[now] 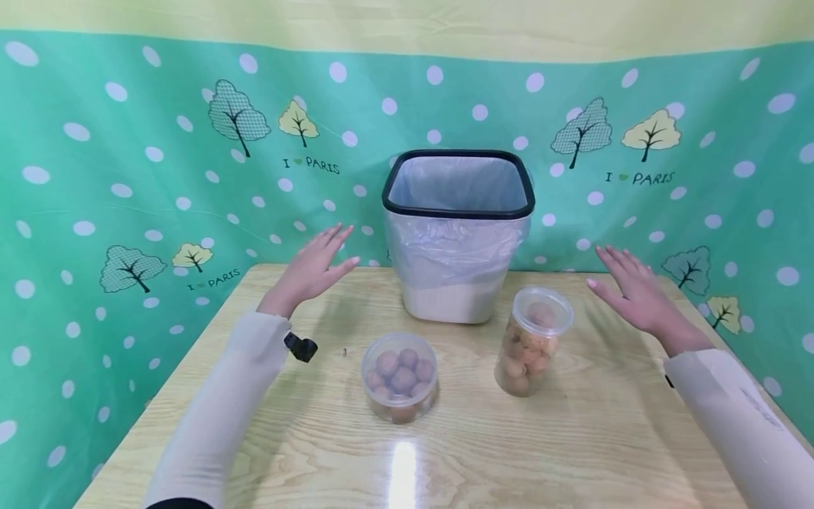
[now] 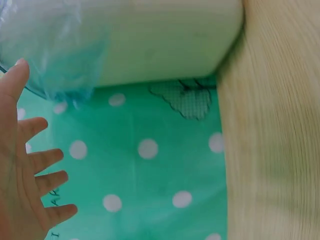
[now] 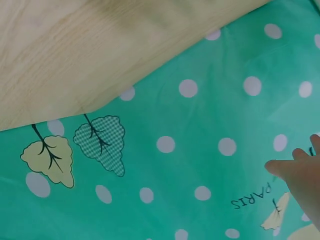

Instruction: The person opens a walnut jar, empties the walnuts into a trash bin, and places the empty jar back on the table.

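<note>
The table bears a pale, black-rimmed bin with filmy liner and, before it, a tall clear jar and squat clear tub, both holding brownish balls. Near the bin hovers the left hand, fingers spread; near the jar, the right hand, fingers straight.

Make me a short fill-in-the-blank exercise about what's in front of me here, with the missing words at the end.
1. In the head view, the tub stands to the ____ of the jar.
2. The bin has a rim coloured ____.
3. The left hand and the right hand both hold ____.
4. The green cloth carries the printed city name ____.

Missing words: left; black; nothing; Paris.
</note>
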`<state>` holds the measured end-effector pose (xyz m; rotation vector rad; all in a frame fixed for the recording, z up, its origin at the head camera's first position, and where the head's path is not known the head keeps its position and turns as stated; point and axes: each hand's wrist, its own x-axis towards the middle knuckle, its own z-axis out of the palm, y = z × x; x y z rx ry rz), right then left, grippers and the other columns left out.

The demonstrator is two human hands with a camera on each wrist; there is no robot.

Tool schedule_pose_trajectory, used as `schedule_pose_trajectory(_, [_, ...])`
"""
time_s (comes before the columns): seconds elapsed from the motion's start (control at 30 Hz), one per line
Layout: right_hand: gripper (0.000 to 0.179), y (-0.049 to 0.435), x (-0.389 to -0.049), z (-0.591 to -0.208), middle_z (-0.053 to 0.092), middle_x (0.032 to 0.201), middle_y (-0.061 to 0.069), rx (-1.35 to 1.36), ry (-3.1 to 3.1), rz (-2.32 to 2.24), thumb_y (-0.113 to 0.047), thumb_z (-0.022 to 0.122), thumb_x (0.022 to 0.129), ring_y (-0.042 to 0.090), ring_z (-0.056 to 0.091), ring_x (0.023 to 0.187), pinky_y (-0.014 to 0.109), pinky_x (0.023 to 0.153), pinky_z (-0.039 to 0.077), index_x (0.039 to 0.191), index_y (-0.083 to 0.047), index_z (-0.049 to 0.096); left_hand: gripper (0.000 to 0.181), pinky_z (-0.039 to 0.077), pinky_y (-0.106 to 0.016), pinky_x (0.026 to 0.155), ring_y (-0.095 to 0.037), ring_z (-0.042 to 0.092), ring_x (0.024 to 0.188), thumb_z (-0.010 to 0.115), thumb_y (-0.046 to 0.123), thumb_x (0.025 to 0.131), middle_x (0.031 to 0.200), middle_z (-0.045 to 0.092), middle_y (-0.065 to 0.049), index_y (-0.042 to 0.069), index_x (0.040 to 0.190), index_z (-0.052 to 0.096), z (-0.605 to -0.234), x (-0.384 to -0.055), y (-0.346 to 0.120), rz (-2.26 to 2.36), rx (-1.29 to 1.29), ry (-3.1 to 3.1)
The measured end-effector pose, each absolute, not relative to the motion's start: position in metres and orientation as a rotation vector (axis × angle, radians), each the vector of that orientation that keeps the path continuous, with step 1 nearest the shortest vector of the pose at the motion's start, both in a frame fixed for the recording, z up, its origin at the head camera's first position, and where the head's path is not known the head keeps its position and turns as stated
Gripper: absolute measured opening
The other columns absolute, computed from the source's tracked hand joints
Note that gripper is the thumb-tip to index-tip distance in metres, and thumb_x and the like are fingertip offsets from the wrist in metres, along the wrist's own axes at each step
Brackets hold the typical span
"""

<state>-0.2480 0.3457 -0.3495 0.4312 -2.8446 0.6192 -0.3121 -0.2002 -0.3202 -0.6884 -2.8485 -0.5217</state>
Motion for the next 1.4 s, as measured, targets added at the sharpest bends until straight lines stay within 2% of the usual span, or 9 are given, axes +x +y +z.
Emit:
schedule_pose_trajectory(0.13, [0.071, 0.345, -0.236, -0.352, 0.004, 0.156, 0.023, 0.476, -2.827, 0.792, -0.034, 0.047, 0.098, 0.043, -0.007, 0.141, 0.069, 0.104, -0.008, 0.153, -0.013, 0.007, 0.071, 0.018, -0.052, 0.112, -0.032, 0.020, 0.142, 0.043, 0.053, 0.095, 0.154, 0.024, -0.011, 0.014, 0.151, 0.022, -0.320, -0.303, -0.193, -0.652, -0.787, -2.795])
schedule_pose_trajectory(0.43, [0.083, 0.343, -0.212, -0.359, 0.000, 0.159, 0.004, 0.482, -2.806, 1.245, -0.022, 0.060, 0.093, 0.031, -0.004, 0.144, 0.072, 0.102, 0.007, 0.150, -0.040, 0.003, 0.064, 0.021, -0.047, 0.113, -0.027, 0.024, 0.141, 0.046, 0.042, 0.098, 0.152, 0.029, -0.009, 0.008, 0.149, 0.026, -0.318, -0.285, -0.176, -0.956, -0.941, -2.731])
schedule_pose_trajectory(0.63, [0.088, 0.335, -0.200, -0.362, 0.005, 0.158, 0.010, 0.614, -2.731, 1.409, -0.007, 0.062, 0.089, 0.031, 0.002, 0.143, 0.067, 0.103, 0.008, 0.152, -0.029, 0.004, 0.053, 0.028, -0.049, 0.109, -0.028, 0.033, 0.136, 0.048, 0.024, 0.100, 0.147, 0.037, -0.015, 0.004, 0.146, 0.031, -0.318, -0.277, -0.161, -1.234, -1.093, -2.617])
schedule_pose_trajectory(0.73, [0.090, 0.329, -0.195, -0.363, 0.008, 0.158, 0.013, 0.703, -2.694, 1.432, -0.002, 0.062, 0.088, 0.029, 0.007, 0.143, 0.040, 0.115, 0.015, 0.153, -0.025, 0.005, 0.050, 0.032, -0.048, 0.106, -0.031, 0.038, 0.132, 0.047, 0.019, 0.100, 0.145, 0.040, -0.017, 0.005, 0.145, 0.033, -0.318, -0.272, -0.152, -1.415, -1.156, -2.554])
schedule_pose_trajectory(0.87, [0.089, 0.320, -0.192, -0.363, 0.014, 0.156, 0.012, 0.771, -2.650, 1.465, 0.003, 0.061, 0.085, 0.007, 0.017, 0.140, 0.005, 0.097, 0.027, 0.153, -0.021, 0.008, 0.048, 0.037, -0.046, 0.104, -0.032, 0.040, 0.131, 0.046, 0.022, 0.100, 0.144, 0.041, -0.016, 0.006, 0.144, 0.034, -0.318, -0.265, -0.139, -1.575, -1.210, -2.489])
schedule_pose_trajectory(1.07, [0.087, 0.306, -0.190, -0.371, 0.018, 0.153, 0.022, 0.813, -2.611, 1.544, 0.006, 0.062, 0.084, -0.007, 0.027, 0.130, 0.008, 0.094, 0.033, 0.153, -0.014, 0.011, 0.057, 0.037, -0.041, 0.105, -0.024, 0.039, 0.133, 0.048, 0.038, 0.098, 0.144, 0.042, -0.013, 0.007, 0.144, 0.034, -0.319, -0.256, -0.116, -1.682, -1.303, -2.431])
schedule_pose_trajectory(1.17, [0.088, 0.299, -0.189, -0.376, 0.020, 0.154, 0.016, 0.821, -2.604, 1.573, 0.007, 0.062, 0.084, -0.008, 0.028, 0.128, 0.014, 0.097, 0.036, 0.153, -0.013, 0.011, 0.065, 0.034, -0.042, 0.107, -0.022, 0.038, 0.133, 0.049, 0.047, 0.095, 0.144, 0.042, -0.012, 0.007, 0.145, 0.034, -0.319, -0.251, -0.104, -1.712, -1.342, -2.402])
schedule_pose_trajectory(1.27, [0.087, 0.293, -0.187, -0.379, 0.024, 0.153, 0.001, 0.835, -2.577, 1.614, 0.008, 0.062, 0.084, -0.008, 0.029, 0.127, 0.014, 0.097, 0.036, 0.152, -0.012, 0.012, 0.070, 0.031, -0.047, 0.108, -0.025, 0.037, 0.133, 0.050, 0.051, 0.093, 0.144, 0.041, -0.015, 0.006, 0.144, 0.034, -0.319, -0.247, -0.092, -1.755, -1.360, -2.360])
schedule_pose_trajectory(1.4, [0.081, 0.286, -0.186, -0.380, 0.032, 0.145, -0.011, 0.858, -2.505, 1.710, 0.010, 0.060, 0.083, -0.006, 0.030, 0.129, 0.009, 0.095, 0.033, 0.150, -0.008, 0.018, 0.064, 0.030, -0.050, 0.108, -0.031, 0.038, 0.132, 0.052, 0.041, 0.095, 0.143, 0.041, -0.018, 0.004, 0.144, 0.035, -0.318, -0.242, -0.075, -1.790, -1.343, -2.326])
